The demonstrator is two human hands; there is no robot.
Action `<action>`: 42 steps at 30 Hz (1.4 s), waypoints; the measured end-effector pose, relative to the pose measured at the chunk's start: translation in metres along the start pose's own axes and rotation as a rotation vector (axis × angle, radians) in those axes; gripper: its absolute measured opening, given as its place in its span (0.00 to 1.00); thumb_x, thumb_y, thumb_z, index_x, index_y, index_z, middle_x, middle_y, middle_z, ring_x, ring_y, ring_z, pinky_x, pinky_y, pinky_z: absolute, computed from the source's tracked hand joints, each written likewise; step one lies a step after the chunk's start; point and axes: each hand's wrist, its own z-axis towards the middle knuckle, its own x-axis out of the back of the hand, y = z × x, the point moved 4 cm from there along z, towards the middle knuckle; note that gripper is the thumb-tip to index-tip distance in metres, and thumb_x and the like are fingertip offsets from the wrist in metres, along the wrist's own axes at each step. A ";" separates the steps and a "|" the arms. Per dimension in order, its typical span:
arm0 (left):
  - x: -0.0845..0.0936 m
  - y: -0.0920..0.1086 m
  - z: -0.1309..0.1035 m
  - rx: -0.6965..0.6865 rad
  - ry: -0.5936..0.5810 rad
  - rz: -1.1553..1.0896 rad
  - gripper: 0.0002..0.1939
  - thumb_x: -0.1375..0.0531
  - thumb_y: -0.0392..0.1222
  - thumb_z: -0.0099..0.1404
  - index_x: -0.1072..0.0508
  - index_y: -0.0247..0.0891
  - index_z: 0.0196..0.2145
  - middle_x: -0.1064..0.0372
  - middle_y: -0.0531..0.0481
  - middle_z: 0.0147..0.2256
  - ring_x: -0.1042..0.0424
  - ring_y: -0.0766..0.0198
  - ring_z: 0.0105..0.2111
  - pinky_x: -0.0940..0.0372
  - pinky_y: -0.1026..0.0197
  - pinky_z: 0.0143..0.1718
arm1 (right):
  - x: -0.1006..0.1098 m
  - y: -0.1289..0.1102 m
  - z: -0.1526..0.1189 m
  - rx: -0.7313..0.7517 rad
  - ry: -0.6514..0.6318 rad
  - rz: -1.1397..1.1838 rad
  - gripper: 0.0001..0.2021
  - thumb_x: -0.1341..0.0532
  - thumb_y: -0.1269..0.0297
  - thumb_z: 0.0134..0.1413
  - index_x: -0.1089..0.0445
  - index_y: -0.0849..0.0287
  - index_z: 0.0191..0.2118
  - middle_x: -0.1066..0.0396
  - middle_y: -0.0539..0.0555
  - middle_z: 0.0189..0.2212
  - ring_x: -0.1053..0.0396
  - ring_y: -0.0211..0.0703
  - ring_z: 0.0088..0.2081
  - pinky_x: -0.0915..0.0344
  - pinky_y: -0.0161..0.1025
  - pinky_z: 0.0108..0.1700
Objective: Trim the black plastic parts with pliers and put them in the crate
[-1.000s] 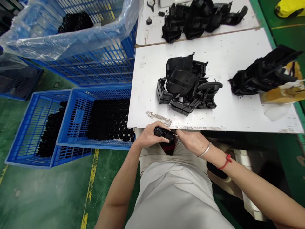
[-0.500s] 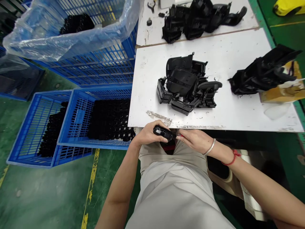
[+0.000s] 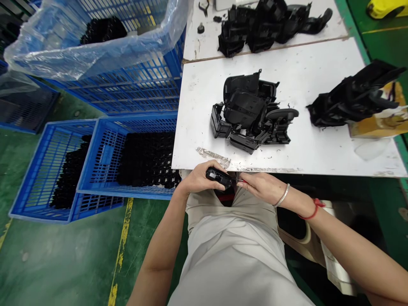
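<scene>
My left hand [image 3: 200,178] is closed around a black plastic part [image 3: 218,177] just below the table's front edge, over my lap. Facing it, my right hand [image 3: 258,185] grips a thin red-handled tool [image 3: 242,181]. Its narrow tip meets or nearly meets the right end of the part; the exact contact is too small to make out. Most of the handle is hidden by my fingers. Beyond my hands, a heap of black plastic parts [image 3: 245,110] lies on the white table [image 3: 197,106].
More black parts [image 3: 267,25] lie at the back, near pliers [image 3: 204,8]. At the right, black parts [image 3: 347,97] lean by a yellow box [image 3: 379,125]. Blue crates [image 3: 111,195] of black parts stand on the left, below a plastic-lined crate [image 3: 127,93]. Small scraps dot the table.
The view has shifted very slightly. Both hands keep the same hold on the part and the tool, with no clear movement.
</scene>
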 end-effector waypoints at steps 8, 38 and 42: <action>-0.001 -0.001 0.001 -0.005 0.020 -0.021 0.21 0.28 0.42 0.46 0.27 0.35 0.37 0.27 0.47 0.37 0.28 0.60 0.37 0.36 0.61 0.39 | -0.004 -0.001 0.001 -0.063 -0.012 -0.023 0.15 0.55 0.57 0.67 0.41 0.57 0.32 0.42 0.45 0.18 0.45 0.36 0.20 0.53 0.34 0.24; -0.005 -0.018 -0.011 -0.290 0.121 -0.491 0.26 0.25 0.48 0.39 0.32 0.39 0.32 0.27 0.52 0.32 0.27 0.59 0.39 0.36 0.53 0.46 | 0.014 -0.042 -0.016 -0.057 0.153 0.020 0.12 0.55 0.59 0.66 0.39 0.57 0.35 0.33 0.49 0.22 0.37 0.38 0.21 0.48 0.33 0.24; -0.014 -0.020 -0.017 -0.362 0.105 -0.676 0.27 0.25 0.48 0.38 0.34 0.40 0.31 0.29 0.54 0.29 0.27 0.61 0.36 0.35 0.57 0.40 | 0.027 -0.060 -0.014 0.010 0.261 0.204 0.09 0.52 0.63 0.65 0.39 0.57 0.36 0.32 0.50 0.25 0.36 0.36 0.24 0.42 0.33 0.28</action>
